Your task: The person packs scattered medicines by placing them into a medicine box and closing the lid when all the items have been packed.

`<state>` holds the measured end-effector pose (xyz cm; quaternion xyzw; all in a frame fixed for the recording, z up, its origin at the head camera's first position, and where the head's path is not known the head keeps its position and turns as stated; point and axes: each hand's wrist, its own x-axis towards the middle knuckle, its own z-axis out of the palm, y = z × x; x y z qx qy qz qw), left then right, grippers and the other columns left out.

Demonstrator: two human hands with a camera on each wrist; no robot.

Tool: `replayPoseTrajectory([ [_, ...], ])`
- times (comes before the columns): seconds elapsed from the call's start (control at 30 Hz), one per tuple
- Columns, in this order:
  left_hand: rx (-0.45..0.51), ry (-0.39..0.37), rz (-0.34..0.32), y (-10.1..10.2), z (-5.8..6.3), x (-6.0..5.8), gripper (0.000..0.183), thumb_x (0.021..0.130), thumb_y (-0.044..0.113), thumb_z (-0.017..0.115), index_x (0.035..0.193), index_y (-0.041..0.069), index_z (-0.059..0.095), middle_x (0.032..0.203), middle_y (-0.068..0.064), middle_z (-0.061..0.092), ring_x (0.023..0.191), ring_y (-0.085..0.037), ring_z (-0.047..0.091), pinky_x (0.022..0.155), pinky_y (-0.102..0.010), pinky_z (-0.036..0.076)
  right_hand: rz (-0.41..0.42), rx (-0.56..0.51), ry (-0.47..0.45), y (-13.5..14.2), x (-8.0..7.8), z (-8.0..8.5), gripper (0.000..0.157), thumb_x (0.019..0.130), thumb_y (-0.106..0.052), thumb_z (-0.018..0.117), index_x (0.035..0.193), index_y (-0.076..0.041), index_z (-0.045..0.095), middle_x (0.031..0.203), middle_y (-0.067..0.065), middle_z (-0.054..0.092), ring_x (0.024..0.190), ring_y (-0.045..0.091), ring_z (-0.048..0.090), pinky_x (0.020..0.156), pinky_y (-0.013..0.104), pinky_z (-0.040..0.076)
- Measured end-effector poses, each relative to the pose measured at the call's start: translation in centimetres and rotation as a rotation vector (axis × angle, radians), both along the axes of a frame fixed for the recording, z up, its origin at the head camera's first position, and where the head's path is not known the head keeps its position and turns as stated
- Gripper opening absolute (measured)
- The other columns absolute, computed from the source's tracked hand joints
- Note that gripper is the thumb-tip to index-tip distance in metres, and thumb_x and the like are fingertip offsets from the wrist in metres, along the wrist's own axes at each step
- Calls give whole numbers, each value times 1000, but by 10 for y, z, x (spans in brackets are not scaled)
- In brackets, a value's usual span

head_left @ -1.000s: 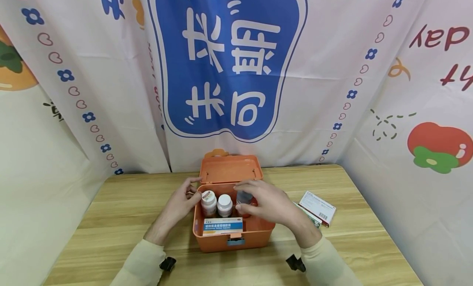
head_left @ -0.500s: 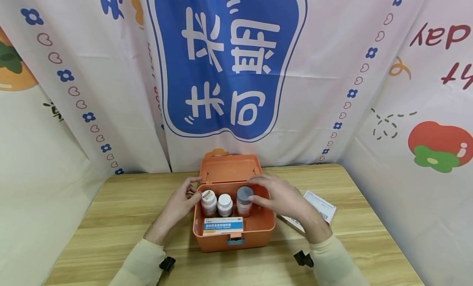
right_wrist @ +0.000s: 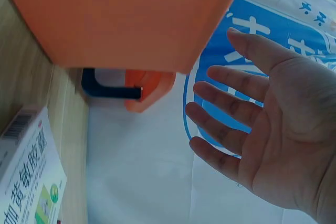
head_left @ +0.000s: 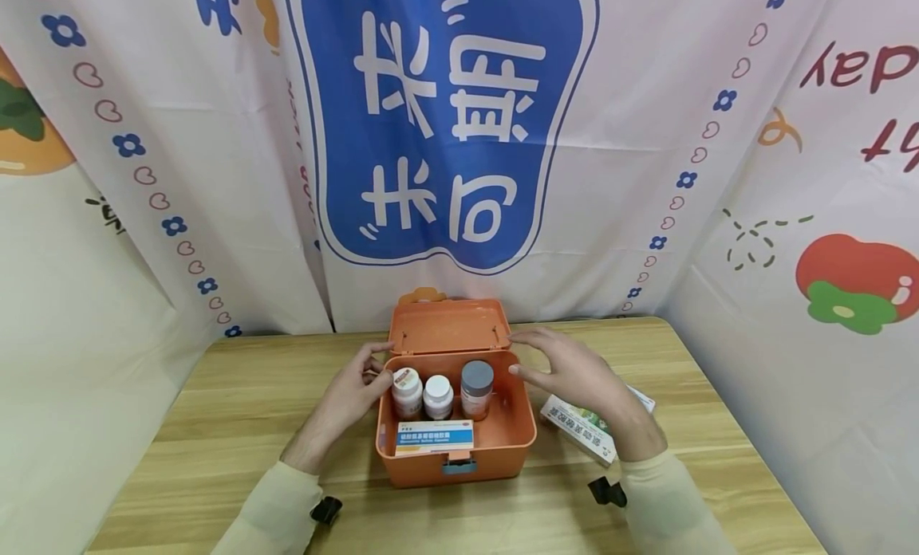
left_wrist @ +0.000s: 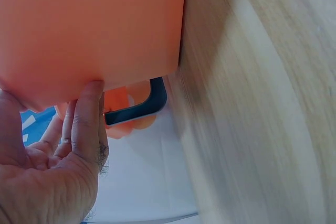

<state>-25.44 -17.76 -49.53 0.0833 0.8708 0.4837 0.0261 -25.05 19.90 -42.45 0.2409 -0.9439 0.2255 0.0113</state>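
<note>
An orange lidded storage box (head_left: 495, 462) stands on the table with its lid (head_left: 448, 327) swung back. Inside, a white bottle with a printed cap (head_left: 407, 397), a smaller white bottle (head_left: 438, 397) and a grey-capped bottle (head_left: 476, 391) stand in a row. A blue-and-white medicine carton (head_left: 434, 438) lies in front of them. My left hand (head_left: 354, 387) touches the box's left rear side with fingers and thumb, as the left wrist view shows too. My right hand (head_left: 581, 371), holding nothing, hovers just right of the box, its fingers spread in the right wrist view.
Right of the box lies a white-and-green medicine carton (head_left: 580, 430), under my right forearm. Another white carton (head_left: 641, 399) peeks out behind that arm. A printed cloth (head_left: 610, 220) hangs along the table's back edge.
My right hand has let go of the grey-capped bottle and moved right, out of the box. That bottle stays standing inside. My left hand has kept its place.
</note>
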Motion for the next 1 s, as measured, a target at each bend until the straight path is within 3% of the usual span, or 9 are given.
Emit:
replayPoseTrajectory([
  [1.0,13,-12,8,0,0,1,53,103,15,61,154,20,48,112,-15,69,95,-18,68,77,-26,54,-170,13,-54,58,-22,-22,58,101,-50,66,151,-21,58,156,10,58,142,38,58,116,62,45],
])
